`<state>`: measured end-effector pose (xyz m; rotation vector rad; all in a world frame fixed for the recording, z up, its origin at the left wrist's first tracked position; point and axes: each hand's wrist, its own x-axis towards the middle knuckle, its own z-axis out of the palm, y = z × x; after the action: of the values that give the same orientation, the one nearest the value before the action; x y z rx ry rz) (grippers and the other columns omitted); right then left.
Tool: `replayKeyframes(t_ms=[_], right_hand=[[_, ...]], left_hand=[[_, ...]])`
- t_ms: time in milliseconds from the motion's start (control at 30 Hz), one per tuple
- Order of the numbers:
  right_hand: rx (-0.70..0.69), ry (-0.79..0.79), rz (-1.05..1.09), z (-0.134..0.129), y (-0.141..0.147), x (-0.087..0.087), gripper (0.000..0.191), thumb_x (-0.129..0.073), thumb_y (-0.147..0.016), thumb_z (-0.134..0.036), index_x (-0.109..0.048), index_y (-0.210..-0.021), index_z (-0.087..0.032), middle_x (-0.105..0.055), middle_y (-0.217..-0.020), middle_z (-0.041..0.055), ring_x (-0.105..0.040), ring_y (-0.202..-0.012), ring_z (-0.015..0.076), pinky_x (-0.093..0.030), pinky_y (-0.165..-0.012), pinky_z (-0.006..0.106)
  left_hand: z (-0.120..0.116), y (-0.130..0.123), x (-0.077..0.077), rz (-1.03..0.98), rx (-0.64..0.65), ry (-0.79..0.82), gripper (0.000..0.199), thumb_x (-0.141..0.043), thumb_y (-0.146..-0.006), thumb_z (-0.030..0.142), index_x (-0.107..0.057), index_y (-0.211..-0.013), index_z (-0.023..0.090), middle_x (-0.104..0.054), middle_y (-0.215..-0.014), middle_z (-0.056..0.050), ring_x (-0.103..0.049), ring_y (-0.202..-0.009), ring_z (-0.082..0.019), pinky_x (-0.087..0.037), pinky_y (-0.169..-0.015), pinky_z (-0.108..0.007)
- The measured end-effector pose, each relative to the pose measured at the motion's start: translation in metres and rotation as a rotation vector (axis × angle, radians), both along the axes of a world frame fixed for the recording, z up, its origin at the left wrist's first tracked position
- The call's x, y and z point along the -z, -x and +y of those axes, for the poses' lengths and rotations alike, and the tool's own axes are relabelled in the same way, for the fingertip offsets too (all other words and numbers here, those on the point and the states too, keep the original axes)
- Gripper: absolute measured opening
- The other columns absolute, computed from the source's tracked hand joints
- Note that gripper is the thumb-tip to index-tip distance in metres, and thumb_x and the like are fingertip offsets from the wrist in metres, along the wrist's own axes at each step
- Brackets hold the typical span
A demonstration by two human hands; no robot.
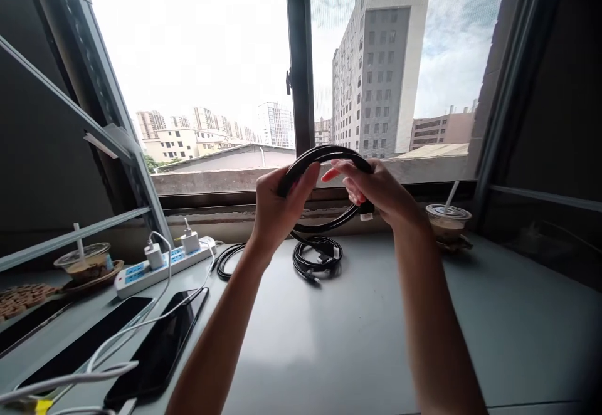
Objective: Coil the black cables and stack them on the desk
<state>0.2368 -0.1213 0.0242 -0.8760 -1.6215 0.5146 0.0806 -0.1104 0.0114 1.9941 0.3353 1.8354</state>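
A thick black cable [329,152] is wound in a loop and held up above the table, before the window. My left hand [288,199] is closed around the loop's left side, thumb across it. At the loop's right side, my right hand [367,184] has its thumb and palm against the cable, with some fingers curled inside the loop. A plug with a pale end [366,215] hangs just under my right hand. On the table below lies a smaller coiled black cable [318,258] with connectors. Another black coil [229,261] lies partly behind my left forearm.
A white power strip [164,266] with two chargers stands at the left. Near it are dark phones [160,346] and white cables [101,352]. Lidded cups with straws stand at the far left [87,263] and back right [448,219]. The window frame [300,57] rises behind.
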Motion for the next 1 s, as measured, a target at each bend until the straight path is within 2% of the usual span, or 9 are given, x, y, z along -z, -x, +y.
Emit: replayKeyframes(t_ms=[100,167,267,400,567,667,833,1000], right_hand=[[-0.068,-0.046,-0.043,-0.010,-0.002,-0.002,0.028,-0.057,-0.081,-0.041,-0.068,-0.086,-0.017,-0.034,-0.043,-0.0091,-0.036,-0.037,0.0042,-0.034,-0.037,0.017],[-0.031,-0.100,-0.032,-0.014,0.001,-0.003,0.031,-0.060,-0.079,-0.042,-0.064,-0.097,-0.018,-0.043,-0.047,-0.0084,-0.041,-0.037,0.0049,-0.036,-0.037,0.017],[0.016,-0.157,0.016,-0.013,0.008,-0.005,0.041,-0.059,-0.079,-0.046,-0.057,-0.111,-0.021,-0.051,-0.054,-0.0068,-0.051,-0.041,0.0073,-0.040,-0.038,0.018],[0.053,-0.246,0.038,-0.007,0.015,-0.006,0.034,-0.052,-0.083,-0.047,-0.063,-0.102,-0.021,-0.058,-0.064,-0.0023,-0.060,-0.053,0.0098,-0.043,-0.040,0.018],[0.113,-0.297,0.017,-0.006,0.017,-0.005,0.030,-0.057,-0.080,-0.044,-0.066,-0.098,-0.021,-0.062,-0.070,0.0000,-0.063,-0.065,0.0133,-0.047,-0.045,0.020],[0.115,-0.325,-0.013,-0.008,0.017,-0.005,0.026,-0.056,-0.081,-0.042,-0.067,-0.089,-0.020,-0.060,-0.063,-0.0006,-0.061,-0.062,0.0125,-0.047,-0.049,0.022],[0.100,-0.292,-0.085,-0.008,0.013,-0.005,0.034,-0.051,-0.084,-0.047,-0.063,-0.069,-0.019,-0.051,-0.044,-0.0047,-0.050,-0.041,0.0077,-0.040,-0.048,0.022],[-0.090,-0.167,-0.012,-0.002,0.007,-0.003,0.039,-0.048,-0.083,-0.054,-0.059,-0.068,-0.020,-0.047,-0.042,-0.0064,-0.048,-0.036,0.0085,-0.036,-0.041,0.021]], left_hand=[[-0.001,0.002,-0.002,-0.024,-0.024,0.048,0.034,-0.058,-0.081,0.044,-0.045,-0.060,0.020,-0.031,-0.039,0.009,-0.030,-0.028,-0.005,-0.018,-0.031,-0.022],[0.002,0.006,-0.004,-0.057,-0.073,0.077,0.024,-0.057,-0.082,0.045,-0.052,-0.074,0.022,-0.032,-0.038,0.011,-0.030,-0.025,-0.005,-0.016,-0.029,-0.022],[0.011,0.012,-0.006,-0.071,-0.131,0.107,0.023,-0.059,-0.080,0.045,-0.055,-0.085,0.023,-0.033,-0.036,0.012,-0.029,-0.023,-0.006,-0.015,-0.028,-0.021],[0.016,0.016,-0.008,-0.055,-0.134,0.119,0.026,-0.058,-0.081,0.045,-0.058,-0.076,0.020,-0.034,-0.033,0.011,-0.030,-0.022,-0.006,-0.017,-0.028,-0.022],[0.010,0.019,-0.010,-0.066,-0.105,0.158,0.028,-0.060,-0.079,0.046,-0.061,-0.071,0.018,-0.035,-0.033,0.010,-0.029,-0.021,-0.005,-0.014,-0.028,-0.023],[0.008,0.020,-0.010,-0.059,-0.097,0.162,0.031,-0.061,-0.079,0.047,-0.060,-0.067,0.018,-0.033,-0.032,0.009,-0.030,-0.021,-0.006,-0.013,-0.028,-0.024],[0.008,0.022,-0.011,0.025,0.039,0.224,0.035,-0.058,-0.080,0.049,-0.055,-0.062,0.018,-0.030,-0.034,0.009,-0.029,-0.022,-0.005,-0.013,-0.028,-0.024],[0.004,0.025,-0.017,0.114,0.263,0.443,0.039,-0.057,-0.081,0.048,-0.046,-0.058,0.019,-0.024,-0.037,0.009,-0.023,-0.025,-0.003,-0.012,-0.028,-0.022]])
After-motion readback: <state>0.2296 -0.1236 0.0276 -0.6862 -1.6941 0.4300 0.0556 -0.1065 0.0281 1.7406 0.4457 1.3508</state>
